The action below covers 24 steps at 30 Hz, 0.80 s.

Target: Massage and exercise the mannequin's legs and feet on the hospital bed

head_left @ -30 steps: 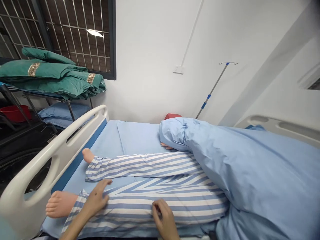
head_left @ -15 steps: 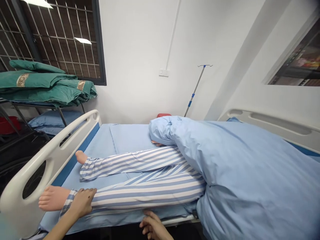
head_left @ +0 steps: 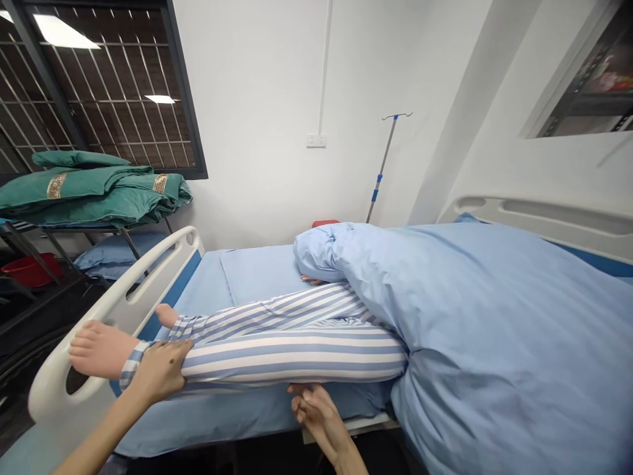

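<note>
A figure with smooth, manikin-like feet lies on the bed in blue-and-white striped trousers. My left hand (head_left: pixel 161 371) is wrapped round the near leg (head_left: pixel 291 355) just above the ankle, over the trouser cuff. The near foot (head_left: pixel 103 349) is raised off the mattress, beside the footboard. Beneath the knee, my right hand (head_left: pixel 319 412) is palm up, one finger stretched along the underside of the leg and the others loosely bent. The far leg (head_left: pixel 267 310) rests on the sheet. A thick blue quilt (head_left: pixel 475 330) hides the upper body; a bit of the figure's hand (head_left: pixel 312 280) peeks out.
A white footboard (head_left: pixel 106 307) borders the bed on the left, and a headboard (head_left: pixel 558 221) stands at the right. Behind the bed rises an IV pole (head_left: pixel 383 168). Green folded bedding (head_left: pixel 99 191) lies on a rack at left, with a red basin (head_left: pixel 30 269) below.
The near leg has risen off the mattress, its foot lifted beside the footboard. My left hand has gone up with it, and my right hand has moved in under the knee.
</note>
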Each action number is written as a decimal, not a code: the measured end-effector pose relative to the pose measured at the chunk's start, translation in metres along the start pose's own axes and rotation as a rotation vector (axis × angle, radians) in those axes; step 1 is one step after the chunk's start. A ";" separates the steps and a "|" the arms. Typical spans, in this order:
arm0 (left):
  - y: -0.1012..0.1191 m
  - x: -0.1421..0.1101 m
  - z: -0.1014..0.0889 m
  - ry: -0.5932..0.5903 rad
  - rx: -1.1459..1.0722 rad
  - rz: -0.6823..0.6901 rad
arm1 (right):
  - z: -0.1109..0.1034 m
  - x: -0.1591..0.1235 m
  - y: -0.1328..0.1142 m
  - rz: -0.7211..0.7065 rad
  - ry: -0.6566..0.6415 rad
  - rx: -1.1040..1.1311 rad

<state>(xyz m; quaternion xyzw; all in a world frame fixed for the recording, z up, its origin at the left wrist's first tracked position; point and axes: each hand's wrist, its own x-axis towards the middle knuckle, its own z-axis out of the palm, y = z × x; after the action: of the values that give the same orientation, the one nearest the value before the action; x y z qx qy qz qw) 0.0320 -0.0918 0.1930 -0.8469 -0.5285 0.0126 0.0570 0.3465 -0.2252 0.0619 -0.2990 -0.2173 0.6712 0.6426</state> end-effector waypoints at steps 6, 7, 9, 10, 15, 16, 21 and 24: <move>0.032 0.013 0.038 0.049 -0.162 -0.081 | 0.023 -0.019 -0.057 -0.101 -0.081 -0.052; 0.041 0.015 0.046 0.055 -0.206 -0.092 | 0.026 -0.021 -0.064 -0.114 -0.083 -0.049; 0.061 0.020 0.062 0.060 -0.300 -0.087 | 0.032 -0.023 -0.074 -0.138 -0.084 -0.037; 0.072 0.022 0.070 0.056 -0.346 -0.082 | 0.034 -0.024 -0.078 -0.146 -0.084 -0.034; 0.115 0.031 0.112 0.025 -0.542 -0.101 | 0.038 -0.025 -0.083 -0.143 -0.087 -0.070; 0.119 0.032 0.119 0.037 -0.569 -0.103 | 0.038 -0.025 -0.083 -0.140 -0.091 -0.074; 0.117 0.035 0.129 0.050 -0.601 -0.089 | 0.035 -0.024 -0.079 -0.134 -0.073 -0.097; 0.108 0.032 0.119 0.008 -0.526 -0.068 | 0.034 -0.026 -0.076 -0.114 -0.059 -0.098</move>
<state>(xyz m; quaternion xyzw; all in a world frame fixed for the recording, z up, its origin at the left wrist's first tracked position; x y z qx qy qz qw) 0.1329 -0.1005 0.0646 -0.8143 -0.5417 -0.1302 -0.1626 0.3787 -0.2418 0.1410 -0.2973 -0.2856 0.6305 0.6576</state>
